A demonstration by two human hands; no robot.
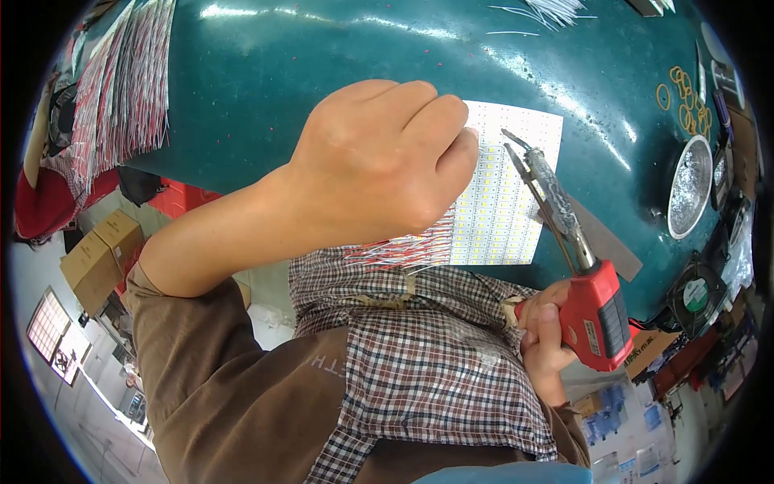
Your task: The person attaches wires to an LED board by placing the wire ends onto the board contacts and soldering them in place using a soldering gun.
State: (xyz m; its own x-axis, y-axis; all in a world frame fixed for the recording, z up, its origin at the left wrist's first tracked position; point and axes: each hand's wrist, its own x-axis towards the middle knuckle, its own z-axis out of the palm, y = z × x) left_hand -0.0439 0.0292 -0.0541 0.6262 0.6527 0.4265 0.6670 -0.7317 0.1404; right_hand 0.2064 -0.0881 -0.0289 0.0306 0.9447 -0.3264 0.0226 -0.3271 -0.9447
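Observation:
A white sheet of LED boards (pixel 504 202), set with rows of small yellow chips, lies on the green table near its front edge. My left hand (pixel 387 157) is closed above the sheet's left part, knuckles up. Its fingertips are hidden, so whatever they pinch does not show. Red and white wires (pixel 411 248) stick out from the sheet's left side, below that hand. With my right hand (pixel 548 335) I grip a red soldering gun (pixel 597 319). Its metal barrel points up and away, with the tip over the sheet's right part.
Bundles of red and white wires (pixel 125 89) hang at the table's left end. Loose white wires (pixel 548 12) lie at the far edge. To the right are rubber bands (pixel 685 101), a silvery dish (pixel 690 187) and a small fan (pixel 695 294). A grey flat strip (pixel 605 238) pokes out from beneath the sheet.

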